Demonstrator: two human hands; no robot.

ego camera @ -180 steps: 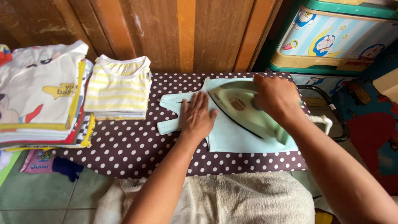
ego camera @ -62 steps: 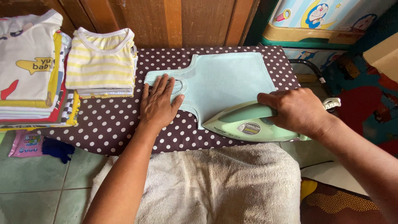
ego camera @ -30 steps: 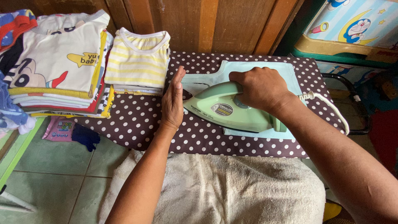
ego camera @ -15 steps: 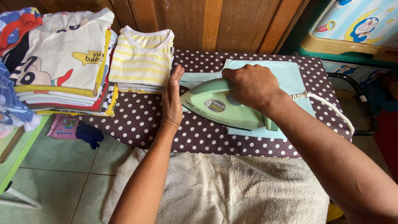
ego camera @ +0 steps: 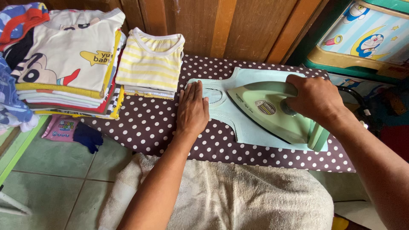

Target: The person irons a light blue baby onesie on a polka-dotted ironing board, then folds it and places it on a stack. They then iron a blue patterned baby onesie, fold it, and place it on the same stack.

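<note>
Smooth pale-green iron point(ego camera: 272, 113) sits on a soft mint baby vest point(ego camera: 238, 123), mid-right on the polka-dot bench point(ego camera: 145, 127). Right hand point(ego camera: 315, 100) has a clenched grip on the iron's handle; left hand point(ego camera: 192, 110) lies flat, fingers released, pressing the vest's left edge.

iron point(ego camera: 272, 113) slid back rightward, left hand point(ego camera: 192, 110) now flat on garment point(ego camera: 232, 121)

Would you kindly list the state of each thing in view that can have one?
Left hand: flat, palm down, pressing the garment's strap end.
Right hand: closed around the iron's handle.
Iron: soleplate down on the garment, tip toward the left hand.
Light blue garment: spread flat on the dotted cover.
Striped shirt: folded, on a small stack.
Tall clothes pile: folded, stacked.
Dotted cover: laid flat.
</note>
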